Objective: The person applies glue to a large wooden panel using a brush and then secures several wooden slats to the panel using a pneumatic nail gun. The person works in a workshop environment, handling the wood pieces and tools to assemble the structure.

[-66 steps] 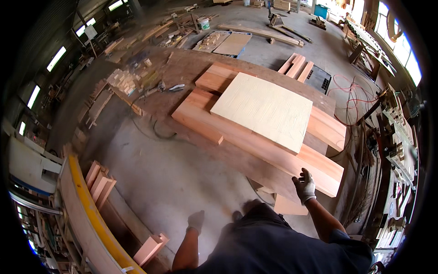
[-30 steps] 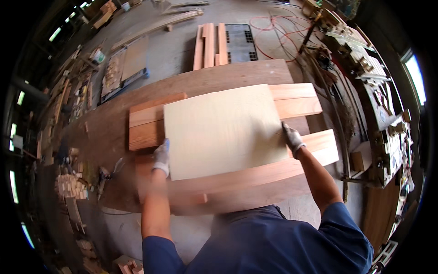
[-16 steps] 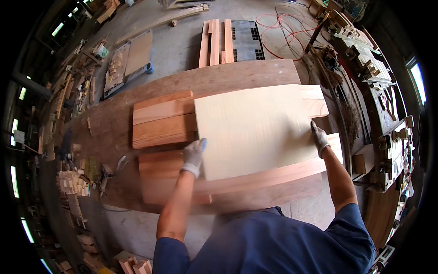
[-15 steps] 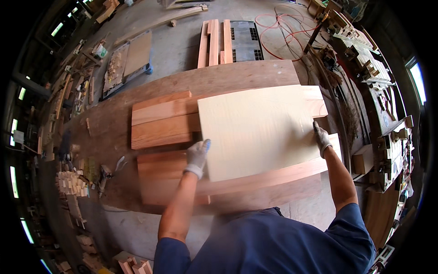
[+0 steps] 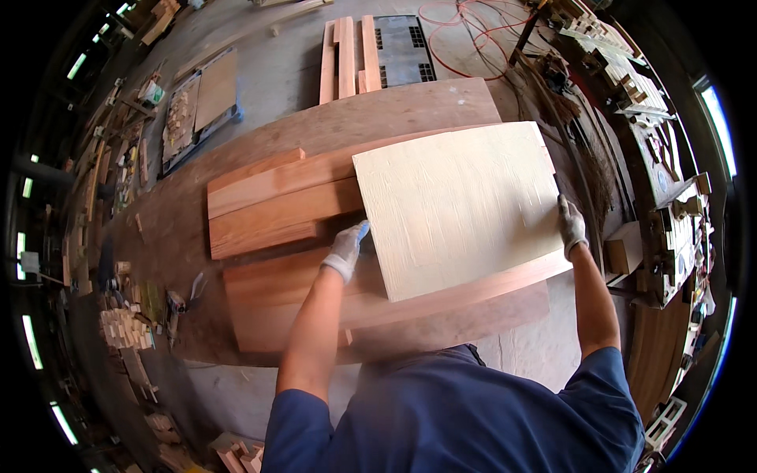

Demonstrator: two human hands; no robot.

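Between my hands is a pale cream, rectangular wooden panel (image 5: 461,205) with a finely streaked face. My left hand (image 5: 347,246), in a white and blue glove, grips its left edge. On the opposite edge my gloved right hand (image 5: 572,225) is closed, thumb on top. The panel lies over several reddish timber boards and hides much of them; whether it touches them I cannot tell. To its left show the ends of the far boards (image 5: 276,206) and the near boards (image 5: 272,296), with a dark gap between the two groups.
All this rests on a brown plywood worktop (image 5: 410,106). Beyond it, timbers (image 5: 347,59) lie beside a grey pallet (image 5: 400,51), near a coiled red hose (image 5: 493,59). A low cart (image 5: 201,102) stands far left. Small wood blocks (image 5: 126,327) are piled left; a cluttered bench (image 5: 666,197) runs along the right.
The panel has shifted right and slightly away from me over the boards and is turned a little more. Both my hands have moved right with it, and my view has shifted slightly.
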